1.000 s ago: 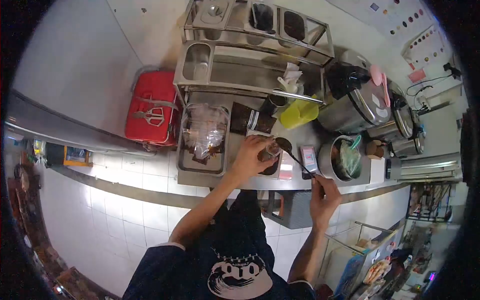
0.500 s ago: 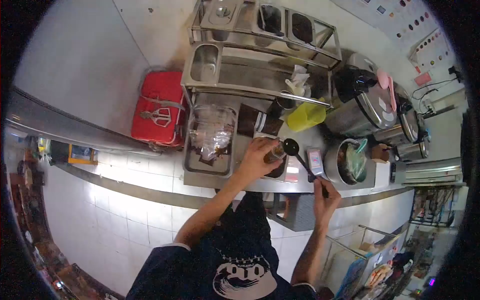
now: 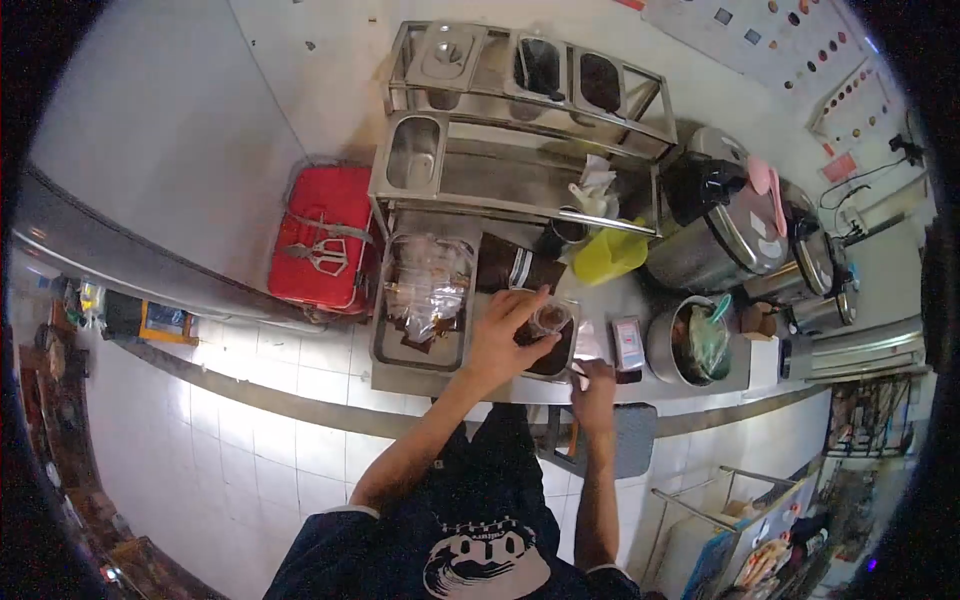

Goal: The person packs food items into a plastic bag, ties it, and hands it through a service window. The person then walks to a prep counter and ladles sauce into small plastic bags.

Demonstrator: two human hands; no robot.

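My left hand (image 3: 497,342) is wrapped round a small clear plastic cup (image 3: 550,318), held over a steel pan (image 3: 573,350) of dark contents. At the pan's right front corner, my right hand (image 3: 594,388) is closed on the black ladle, little of which shows; its bowl cannot be made out against the dark contents. Just behind the cup lies a dark brown packet (image 3: 508,266) with a white label. Right of the pan, a small flat box (image 3: 627,342) lies on the counter, close to my right hand.
A steel tray (image 3: 378,335) of clear plastic packets stands left. A yellow jug (image 3: 610,252) and a pot (image 3: 660,340) holding a green-handled utensil are at right, before large steel urns (image 3: 735,240). A steel rack (image 3: 520,200) rises behind; a red box (image 3: 320,235) sits far left.
My right hand has moved left and slightly down with the ladle, whose black bowl no longer shows beside the cup. My left hand has tilted the cup so its round mouth faces up.
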